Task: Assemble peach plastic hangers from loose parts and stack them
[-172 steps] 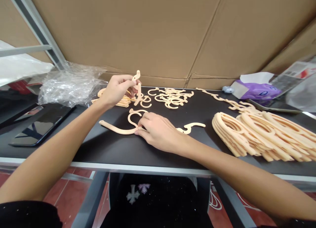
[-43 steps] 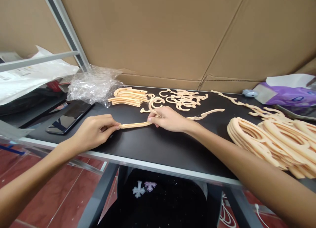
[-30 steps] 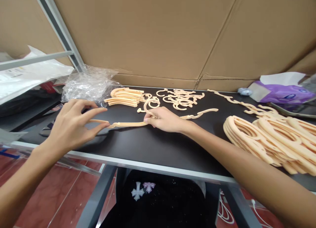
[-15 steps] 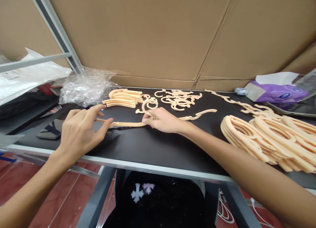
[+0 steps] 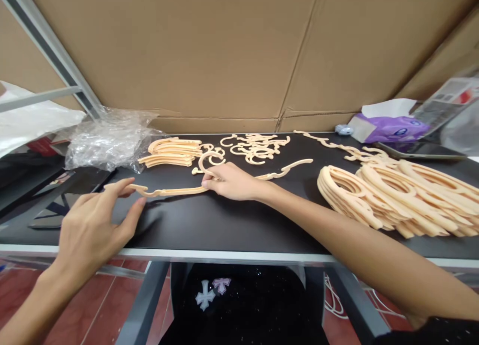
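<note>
My right hand point(image 5: 232, 181) rests on the black table point(image 5: 224, 225), fingers closed on the middle of a peach plastic hanger point(image 5: 175, 190) just below its hook. The hanger's left arm stretches toward my left hand point(image 5: 93, 225), which hovers near the front edge with fingers spread; index finger and thumb are close to the arm's tip, holding nothing. The hanger's right arm point(image 5: 288, 169) lies flat on the table beyond my right wrist.
A stack of curved hanger arms point(image 5: 168, 153) and loose hooks point(image 5: 254, 148) lie at the back. A big pile of peach hanger parts point(image 5: 396, 195) fills the right. Crumpled clear plastic point(image 5: 108, 138), a phone point(image 5: 56, 208), purple tissue pack point(image 5: 392, 128), cardboard wall behind.
My left hand let go of the hanger's left tip, opened and drew back toward the table's front edge. My right hand stayed on the hanger's middle. The view swung to the right.
</note>
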Tool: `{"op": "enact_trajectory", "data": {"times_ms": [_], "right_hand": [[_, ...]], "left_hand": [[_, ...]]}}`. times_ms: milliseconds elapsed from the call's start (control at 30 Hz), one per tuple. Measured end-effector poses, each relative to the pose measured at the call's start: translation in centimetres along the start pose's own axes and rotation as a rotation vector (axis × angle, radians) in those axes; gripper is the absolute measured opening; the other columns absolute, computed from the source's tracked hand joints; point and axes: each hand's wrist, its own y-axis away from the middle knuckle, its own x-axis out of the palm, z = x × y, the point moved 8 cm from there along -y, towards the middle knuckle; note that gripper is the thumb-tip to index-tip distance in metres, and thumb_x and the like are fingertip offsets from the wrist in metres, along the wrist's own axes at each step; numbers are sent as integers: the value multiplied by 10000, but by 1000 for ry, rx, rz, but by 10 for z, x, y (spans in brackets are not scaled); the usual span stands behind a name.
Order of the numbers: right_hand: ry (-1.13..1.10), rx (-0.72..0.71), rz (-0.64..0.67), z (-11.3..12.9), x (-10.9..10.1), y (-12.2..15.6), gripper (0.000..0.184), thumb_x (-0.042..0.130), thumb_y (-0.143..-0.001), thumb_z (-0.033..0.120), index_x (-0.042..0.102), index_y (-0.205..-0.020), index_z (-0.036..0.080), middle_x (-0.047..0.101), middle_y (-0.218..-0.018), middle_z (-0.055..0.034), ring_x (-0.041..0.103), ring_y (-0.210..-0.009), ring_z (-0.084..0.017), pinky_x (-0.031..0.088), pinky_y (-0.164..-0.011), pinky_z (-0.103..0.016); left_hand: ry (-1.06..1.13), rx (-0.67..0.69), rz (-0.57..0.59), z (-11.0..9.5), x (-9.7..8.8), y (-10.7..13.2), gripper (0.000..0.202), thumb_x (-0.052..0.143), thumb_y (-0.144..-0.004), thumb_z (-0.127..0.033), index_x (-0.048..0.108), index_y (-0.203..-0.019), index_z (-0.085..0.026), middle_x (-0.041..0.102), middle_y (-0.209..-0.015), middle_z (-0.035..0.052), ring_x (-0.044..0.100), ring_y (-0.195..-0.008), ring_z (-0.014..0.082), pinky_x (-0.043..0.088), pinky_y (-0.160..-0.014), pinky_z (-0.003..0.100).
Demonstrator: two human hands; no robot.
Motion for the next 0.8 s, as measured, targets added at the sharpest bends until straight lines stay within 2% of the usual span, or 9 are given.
{"op": "enact_trajectory", "data": {"times_ms": [100,167,300,367,467,667,800], "right_hand": [[8,-5,-2,0,0,0,164,564,-954,213,688,-891,126,611,-746,6,531,-720,-114,345,-695,-241],[8,-10,-5,0,0,0,160,570,-950,212,688,-885,125,617,-751,5,532,-726,-114,348,-698,-241],[-5,-31,-8,1,1,0,156,563,-947,202,675,-866,129,627,-763,5,543,-737,-114,348,-698,-239],[-1,-37,-6,1,2,0,162,542,-947,188,666,-859,130,616,-743,9,541,-723,-113,343,-686,-240],[-2,-25,-4,0,1,0,152,546,-940,203,655,-859,134,607,-725,16,538,-703,-111,339,-673,-239],[5,-72,11,5,-5,6,145,603,-917,270,666,-896,141,597,-750,20,527,-704,-113,345,-667,-237],[-49,-93,22,7,-8,9,143,650,-887,287,674,-912,149,566,-737,37,508,-706,-115,353,-669,-240]], "left_hand": [[75,51,-16,-15,-2,-7,468,605,-974,-349,550,-1378,-120,735,-1182,145,711,-1033,305,535,-960,424],[158,118,12,-30,0,-11,499,603,-977,-308,494,-1429,-126,708,-1230,143,693,-1087,273,519,-1011,400],[349,241,172,-56,16,-13,556,544,-1008,-299,380,-1518,-150,628,-1386,147,621,-1258,258,493,-1087,397],[448,297,274,-64,25,-12,523,521,-1022,-328,413,-1512,-180,579,-1464,132,565,-1344,254,463,-1141,398],[513,308,319,-65,31,-11,454,530,-1020,-328,512,-1457,-207,566,-1489,105,544,-1371,250,434,-1180,395],[498,291,262,-61,28,-13,391,545,-1009,-290,588,-1385,-192,648,-1387,104,618,-1272,240,470,-1132,390],[505,236,316,-57,33,-13,355,520,-1023,-332,633,-1333,-199,650,-1385,92,616,-1272,235,472,-1126,381]]}}
